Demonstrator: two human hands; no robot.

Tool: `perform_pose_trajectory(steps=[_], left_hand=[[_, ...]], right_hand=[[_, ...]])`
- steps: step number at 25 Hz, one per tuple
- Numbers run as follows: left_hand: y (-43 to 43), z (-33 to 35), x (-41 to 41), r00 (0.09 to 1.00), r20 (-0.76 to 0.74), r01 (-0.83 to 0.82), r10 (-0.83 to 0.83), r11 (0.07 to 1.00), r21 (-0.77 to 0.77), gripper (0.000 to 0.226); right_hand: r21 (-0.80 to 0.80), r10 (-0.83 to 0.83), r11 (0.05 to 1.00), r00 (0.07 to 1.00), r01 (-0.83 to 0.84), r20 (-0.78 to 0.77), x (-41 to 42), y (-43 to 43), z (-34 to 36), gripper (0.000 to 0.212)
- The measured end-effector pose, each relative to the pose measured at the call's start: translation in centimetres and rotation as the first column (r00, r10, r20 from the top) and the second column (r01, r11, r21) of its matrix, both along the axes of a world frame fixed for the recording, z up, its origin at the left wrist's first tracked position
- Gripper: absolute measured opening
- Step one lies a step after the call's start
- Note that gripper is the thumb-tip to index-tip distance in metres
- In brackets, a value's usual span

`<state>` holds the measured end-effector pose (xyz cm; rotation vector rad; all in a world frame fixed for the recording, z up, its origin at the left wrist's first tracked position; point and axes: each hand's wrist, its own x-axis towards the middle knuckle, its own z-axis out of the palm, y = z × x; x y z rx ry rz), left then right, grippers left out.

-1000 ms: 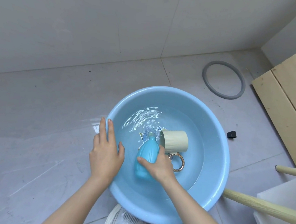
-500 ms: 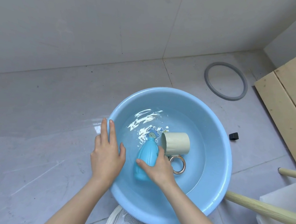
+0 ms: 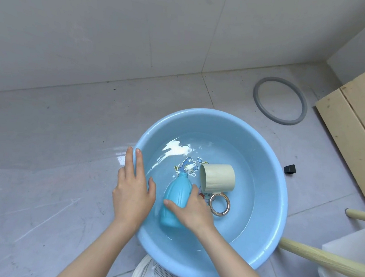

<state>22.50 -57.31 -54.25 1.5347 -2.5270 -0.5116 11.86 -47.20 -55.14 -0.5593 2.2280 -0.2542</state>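
The blue bottle (image 3: 174,202) lies tilted in the water of the light blue basin (image 3: 279,212), just left of the frame's centre, with its uncapped neck pointing toward the top of the picture and dipping at the surface. My right hand (image 3: 192,212) grasps it around the body, thumb on one side and fingers wrapped over the other. I judge I hold it low and slanted like this so water can run into the mouth for a rinse. My left hand (image 3: 131,191) is flat and relaxed, fingers straight, over the basin's left rim. It grips nothing, and I take it to be there to steady the basin against sliding on the wet tiles. Just to the right of the bottle's neck a cream mug (image 3: 217,177) lies on its side in the water, its mouth facing the bottle and its ring handle (image 3: 219,205) toward the lower edge, close beside my right hand. My white shoe (image 3: 154,275) shows below the basin, and a grey ring (image 3: 286,122) lies on the floor at upper right.
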Motion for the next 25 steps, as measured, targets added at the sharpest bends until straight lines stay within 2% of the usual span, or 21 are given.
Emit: perform_pose_trajectory(steps=[6,11,15,25], left_hand=[[0.0,0.0,0.0,1.0,0.001,0.001,-0.001,1.0,0.004,0.077],[0.0,0.1,-0.1,1.0,0.001,0.005,-0.005,1.0,0.007,0.078],[0.0,0.1,0.0,1.0,-0.004,0.001,-0.001,1.0,0.008,0.077],[0.0,0.2,0.0,1.0,-0.006,0.006,-0.006,1.0,0.012,0.076]], right_hand=[[0.03,-0.015,0.999,1.0,0.016,-0.016,-0.6,-0.6,-0.1,0.099],[-0.028,0.005,1.0,0.982,-0.011,-0.191,0.3,-0.4,0.6,0.094],[0.005,-0.03,1.0,0.995,0.031,-0.091,-0.4,-0.7,0.5,0.085],[-0.021,-0.071,0.997,0.992,0.069,-0.104,-0.8,-0.7,0.6,0.083]])
